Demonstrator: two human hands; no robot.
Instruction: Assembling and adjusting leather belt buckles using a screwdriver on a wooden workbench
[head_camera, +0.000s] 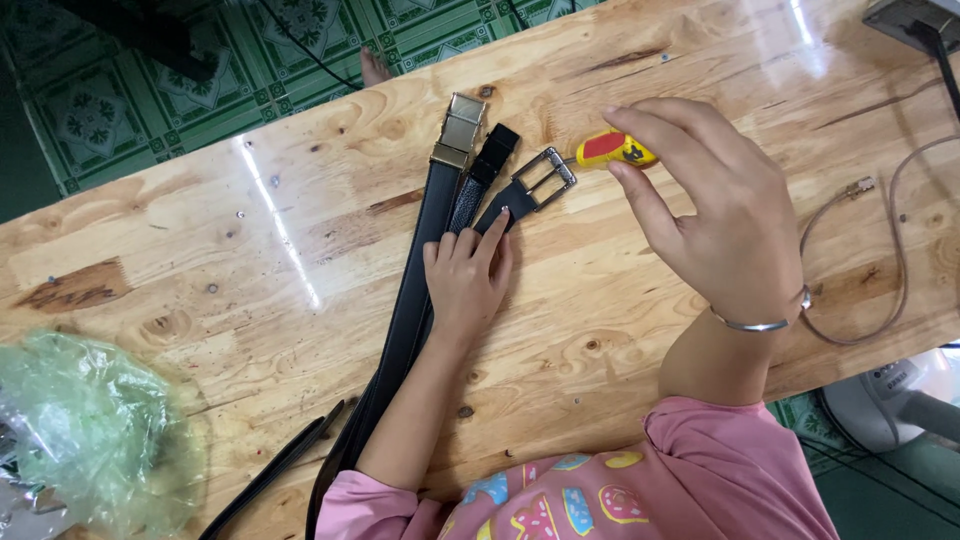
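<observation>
Belts (420, 290), three, black, laid side by side lengthwise on pale wooden table (640, 330), buckle ends toward far edge. Leftmost with gold box buckle (460, 130); middle one textured, ending in plain black tip (497, 150); rightmost with silver frame buckle (545, 180). Left hand (465, 280) flat, palm down on rightmost strap just behind silver buckle, fingers spread loosely, pressing not clasping. Right hand (715, 200) hovering just right of buckle, thumb and fingers pinched on small screwdriver (615, 148) with yellow-and-red handle, tip pointing at buckle frame; contact of tip with metal not clear. Silver bangle (755, 323) on right wrist. Grey cable (880, 250) looped on table at right. Crumpled green plastic bag (95, 425) at near left corner. Green patterned floor tiles (250, 60) beyond table.
</observation>
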